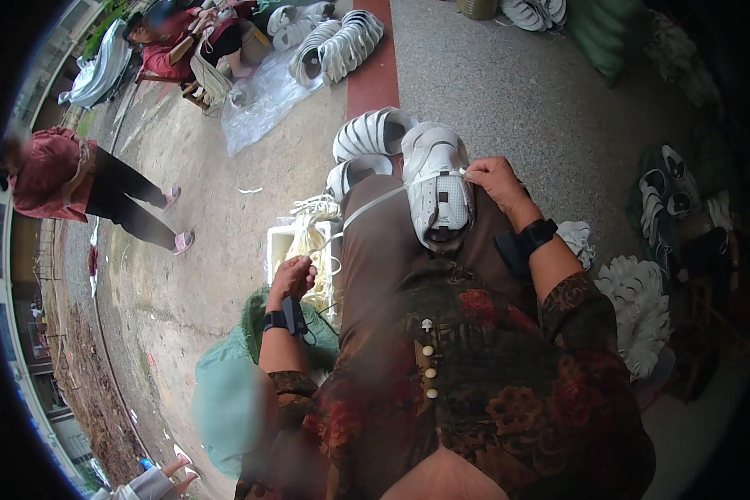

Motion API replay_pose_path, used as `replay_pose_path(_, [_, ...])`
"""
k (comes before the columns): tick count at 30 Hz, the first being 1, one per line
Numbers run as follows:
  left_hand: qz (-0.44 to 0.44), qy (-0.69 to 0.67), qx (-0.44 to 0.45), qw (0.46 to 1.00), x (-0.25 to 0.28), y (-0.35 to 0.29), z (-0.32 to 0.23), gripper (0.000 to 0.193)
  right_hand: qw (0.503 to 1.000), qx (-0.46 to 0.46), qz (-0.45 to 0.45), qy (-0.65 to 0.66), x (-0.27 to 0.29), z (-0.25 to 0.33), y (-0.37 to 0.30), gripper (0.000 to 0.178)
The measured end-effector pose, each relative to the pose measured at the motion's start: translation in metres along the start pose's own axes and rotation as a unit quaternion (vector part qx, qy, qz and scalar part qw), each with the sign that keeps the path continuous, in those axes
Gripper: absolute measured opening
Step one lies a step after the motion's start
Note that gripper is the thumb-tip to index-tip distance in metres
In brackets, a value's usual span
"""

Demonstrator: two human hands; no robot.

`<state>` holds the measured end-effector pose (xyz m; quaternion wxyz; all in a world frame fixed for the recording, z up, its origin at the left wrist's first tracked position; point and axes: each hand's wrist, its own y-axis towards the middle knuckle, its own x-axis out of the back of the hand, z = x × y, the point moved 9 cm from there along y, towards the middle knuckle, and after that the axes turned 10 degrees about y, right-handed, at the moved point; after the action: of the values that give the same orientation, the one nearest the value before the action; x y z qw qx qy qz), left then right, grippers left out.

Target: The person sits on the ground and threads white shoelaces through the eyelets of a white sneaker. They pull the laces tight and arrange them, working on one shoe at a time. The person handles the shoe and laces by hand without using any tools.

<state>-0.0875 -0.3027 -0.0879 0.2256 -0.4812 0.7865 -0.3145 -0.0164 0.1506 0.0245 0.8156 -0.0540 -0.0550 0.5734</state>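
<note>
A white shoe upper point(439, 208) lies across my lap, its toe pointing away from me, with mesh and a dark patch on the tongue. My right hand point(498, 182) pinches a flat white shoelace at the upper's right side. From there the shoelace point(377, 202) crosses the upper and runs down over my left thigh to my left hand point(293, 278). That hand is closed on the lace and held out beside a white box point(277, 250) of loose pale laces point(308, 237).
Stacked white uppers point(367, 137) stand beyond my knees, others point(342, 50) farther off on plastic sheeting point(267, 104). More uppers point(637, 312) lie at my right. Green bagging point(317, 333) is by my left arm. One person point(54, 175) stands at left; another point(171, 58) sits behind.
</note>
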Motion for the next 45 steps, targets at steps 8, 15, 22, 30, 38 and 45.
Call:
replay_pose_path(8, [0.199, 0.034, -0.157, 0.967, -0.167, -0.02, -0.12, 0.016, 0.98, -0.07, -0.012, 0.187, 0.002, -0.015, 0.002, 0.005])
replay_pose_path(15, [0.133, 0.314, -0.436, 0.833, -0.273, -0.036, -0.169, 0.009, 0.982, 0.009, -0.052, 0.182, 0.0, -0.015, 0.005, 0.005])
replay_pose_path(22, [-0.017, 0.574, -0.522, 0.631, -0.312, -0.033, -0.174, 0.008, 0.975, 0.166, -0.117, -0.093, 0.002, 0.009, 0.001, 0.011])
replay_pose_path(30, [0.003, 0.476, -0.546, 0.689, -0.304, -0.026, -0.174, 0.013, 0.979, 0.131, -0.056, -0.145, -0.005, 0.014, 0.013, 0.015])
replay_pose_path(38, [0.011, 0.37, -0.59, 0.717, -0.297, -0.031, -0.18, 0.011, 0.953, 0.128, 0.029, -0.274, -0.024, 0.02, 0.035, 0.017])
replay_pose_path(45, [-0.043, 0.317, -0.504, 0.802, -0.269, -0.022, -0.169, 0.012, 0.973, 0.126, -0.123, -0.15, -0.005, 0.007, 0.017, 0.017])
